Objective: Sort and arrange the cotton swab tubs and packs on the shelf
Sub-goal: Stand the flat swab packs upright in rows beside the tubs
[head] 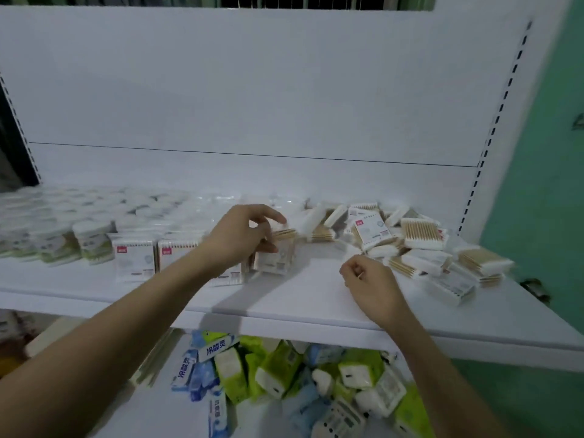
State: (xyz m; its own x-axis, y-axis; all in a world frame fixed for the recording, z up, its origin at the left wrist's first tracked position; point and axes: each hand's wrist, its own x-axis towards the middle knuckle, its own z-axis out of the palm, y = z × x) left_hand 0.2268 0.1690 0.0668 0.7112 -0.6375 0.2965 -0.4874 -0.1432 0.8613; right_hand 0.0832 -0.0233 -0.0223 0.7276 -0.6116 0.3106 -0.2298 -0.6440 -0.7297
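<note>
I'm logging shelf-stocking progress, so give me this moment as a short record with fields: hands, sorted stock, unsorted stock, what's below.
left hand: left hand grips an upright flat clear pack of wooden cotton swabs at the end of the row
right hand: right hand loosely curled, holds nothing, over the white shelf board
sorted stock: round white-lidded tubs at left; standing packs with red labels beside them
unsorted stock: loose heap of swab packs at right
below: green and blue wrapped packets on the lower shelf
</note>
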